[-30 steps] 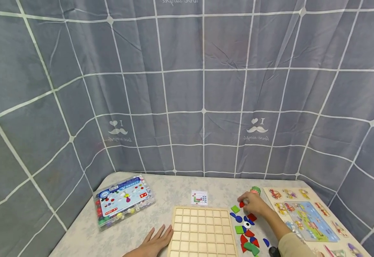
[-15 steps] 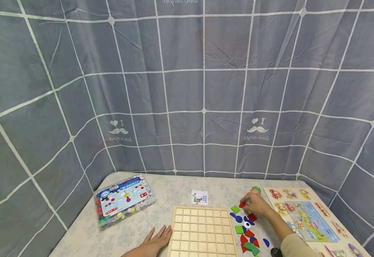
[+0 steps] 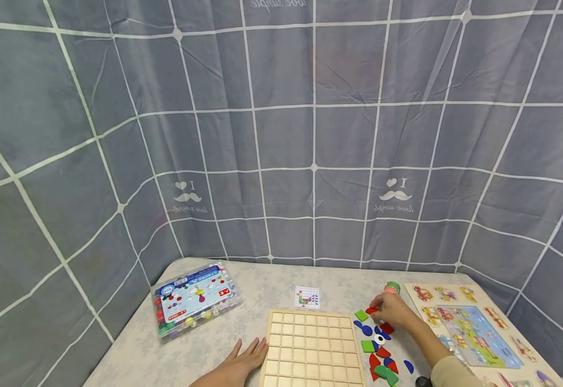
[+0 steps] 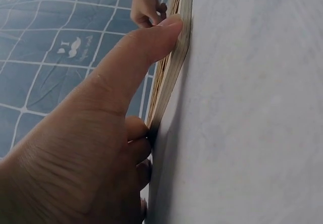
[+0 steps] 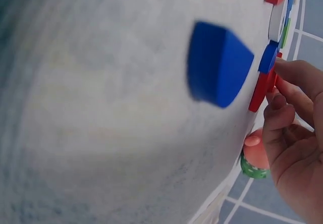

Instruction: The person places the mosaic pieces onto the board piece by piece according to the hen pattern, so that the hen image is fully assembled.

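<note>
My left hand [image 3: 243, 364] lies with straight fingers at the left edge of a wooden grid board [image 3: 316, 344]. In the left wrist view, its thumb [image 4: 161, 35] rests against the board's edge. At the far end of the scattered pieces, my right hand [image 3: 394, 312] pinches a small red block [image 3: 371, 310], whose full shape is partly covered by the fingers. Around that hand are a darker red block [image 3: 387, 328], a green square [image 3: 361, 315], a blue disc [image 3: 367, 330] and a white disc with a black dot [image 3: 380, 339].
A printed pattern card [image 3: 307, 297] lies beyond the board. A clear case of coloured beads [image 3: 196, 301] is at left. On the right are a picture puzzle board [image 3: 480, 333], a green-topped pink object [image 3: 392, 287], a blue half disc [image 3: 409, 366] and green blocks [image 3: 385, 373].
The right fingertips have drawn slightly rightward, uncovering more of the red block, which stays in about the same place. The left hand stays by the board. The head view has shifted slightly.
</note>
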`<state>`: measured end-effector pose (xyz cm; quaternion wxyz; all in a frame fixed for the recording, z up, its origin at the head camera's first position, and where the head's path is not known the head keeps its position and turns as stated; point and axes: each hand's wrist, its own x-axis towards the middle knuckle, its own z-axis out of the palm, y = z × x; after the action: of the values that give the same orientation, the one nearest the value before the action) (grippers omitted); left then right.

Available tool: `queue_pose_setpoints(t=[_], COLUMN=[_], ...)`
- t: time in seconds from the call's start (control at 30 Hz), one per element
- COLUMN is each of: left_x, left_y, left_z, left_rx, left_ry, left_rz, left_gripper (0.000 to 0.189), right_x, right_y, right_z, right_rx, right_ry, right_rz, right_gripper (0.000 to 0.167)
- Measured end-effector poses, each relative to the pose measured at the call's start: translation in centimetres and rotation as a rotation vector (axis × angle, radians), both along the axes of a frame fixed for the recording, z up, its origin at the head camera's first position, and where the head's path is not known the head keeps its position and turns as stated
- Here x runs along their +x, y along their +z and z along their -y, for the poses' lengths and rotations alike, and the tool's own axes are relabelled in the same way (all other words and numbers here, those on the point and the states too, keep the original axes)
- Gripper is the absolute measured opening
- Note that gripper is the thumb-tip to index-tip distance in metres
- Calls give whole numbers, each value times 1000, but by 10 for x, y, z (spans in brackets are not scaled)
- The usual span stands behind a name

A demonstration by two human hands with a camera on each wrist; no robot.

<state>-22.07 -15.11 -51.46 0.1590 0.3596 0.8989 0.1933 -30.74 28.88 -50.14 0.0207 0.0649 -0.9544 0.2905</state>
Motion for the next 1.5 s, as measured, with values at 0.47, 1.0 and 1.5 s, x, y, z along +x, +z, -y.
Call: queue_pose_setpoints(t=[0.47,1.0,1.5], left_x=[3,7,7], left_y=[4,10,8], left_z=[2,2,1], left_rx=[-7,-4,6], left_ry=[14,34,24], left_rz=[-71,-35,-34], left_gripper=[106,108,108], right_x=[2,7,10], right_y=[13,26,31], right_z=[23,88,126], right_rx=[14,-37,-100], right_ry=[42,235,410], right_rz=[-69,-117,-70], right_gripper=[19,20,16])
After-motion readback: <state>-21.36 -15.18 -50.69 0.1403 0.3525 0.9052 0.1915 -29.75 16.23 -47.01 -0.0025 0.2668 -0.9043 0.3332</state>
